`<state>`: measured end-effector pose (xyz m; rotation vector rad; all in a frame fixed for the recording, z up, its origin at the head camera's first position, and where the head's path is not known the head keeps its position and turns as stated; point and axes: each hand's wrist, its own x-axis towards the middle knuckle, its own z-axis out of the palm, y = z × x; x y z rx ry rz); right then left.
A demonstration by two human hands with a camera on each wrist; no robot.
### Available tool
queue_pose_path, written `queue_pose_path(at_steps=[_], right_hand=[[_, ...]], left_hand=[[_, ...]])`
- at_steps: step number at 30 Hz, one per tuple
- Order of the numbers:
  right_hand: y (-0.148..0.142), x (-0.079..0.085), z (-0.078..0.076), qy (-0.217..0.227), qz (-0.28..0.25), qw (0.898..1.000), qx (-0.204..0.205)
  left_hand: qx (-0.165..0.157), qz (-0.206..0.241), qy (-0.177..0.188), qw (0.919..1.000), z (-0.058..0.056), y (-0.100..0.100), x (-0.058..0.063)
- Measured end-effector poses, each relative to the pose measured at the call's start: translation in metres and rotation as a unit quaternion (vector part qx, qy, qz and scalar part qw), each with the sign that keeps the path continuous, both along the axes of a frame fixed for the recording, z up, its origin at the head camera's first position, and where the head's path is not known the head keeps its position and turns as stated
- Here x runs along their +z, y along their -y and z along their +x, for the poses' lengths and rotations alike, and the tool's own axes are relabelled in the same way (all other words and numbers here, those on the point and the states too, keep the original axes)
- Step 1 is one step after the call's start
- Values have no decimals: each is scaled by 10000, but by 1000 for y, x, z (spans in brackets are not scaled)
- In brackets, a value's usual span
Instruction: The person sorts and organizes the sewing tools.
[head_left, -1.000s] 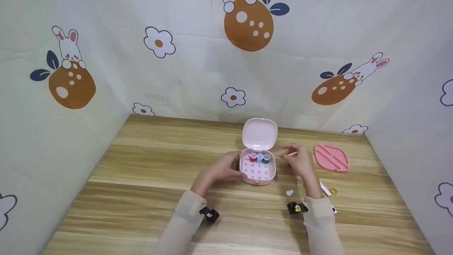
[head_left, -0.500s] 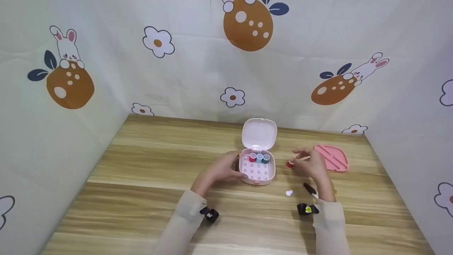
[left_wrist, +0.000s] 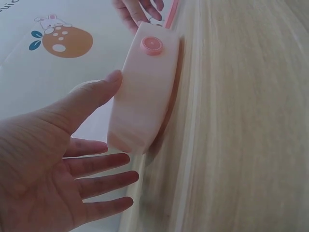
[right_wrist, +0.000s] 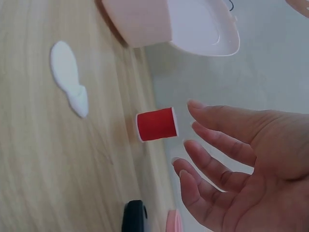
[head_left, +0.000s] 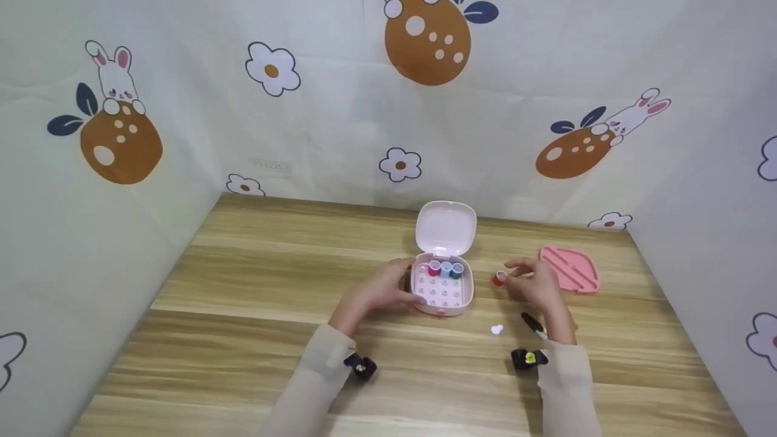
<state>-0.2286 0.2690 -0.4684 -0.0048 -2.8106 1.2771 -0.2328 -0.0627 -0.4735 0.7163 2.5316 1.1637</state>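
My left hand [head_left: 381, 289] is at the left side of a pink sewing box [left_wrist: 140, 92]. Its thumb touches the rim near the front corner, while the other fingers reach straight out beside the wall. Inside, along the back row of pegs, stand a crimson thread spool [head_left: 434, 269], a light blue spool [head_left: 446, 271] and a dark green spool [head_left: 457, 271]. To the right of the box, another red thread spool [right_wrist: 157, 124] stands upright on the table. Just beside it is my right hand [right_wrist: 241, 166], fingers loosely bent, a gap showing between fingertips and spool.
The box lid [head_left: 446, 228] is raised at the back. A pink slotted tray [head_left: 569, 269] lies beyond my right hand. Nearer me are a small white piece [head_left: 496, 329] and a black-ended tool [head_left: 532, 321], partly covered by the right wrist.
My right hand has moved right, away from the box, and its fingers have come off the red spool, which now stands in sight. The left hand stays at the box.
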Motion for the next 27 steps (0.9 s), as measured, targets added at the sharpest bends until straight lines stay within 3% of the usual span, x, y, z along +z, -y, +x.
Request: queue_pose_path(at_steps=[13, 20, 27], right_hand=[[-1, -11, -3, 173, -167, 9997, -58], [-2, -12, -2, 137, -186, 9997, -57], [-3, -15, -3, 168, -433, 9989, -66]], left_hand=[[-6, -36, 40, 10000, -1, -1, -1], [-119, 20, -177, 9998, -2, 0, -3], [-60, 76, -67, 9999, -1, 0, -4]])
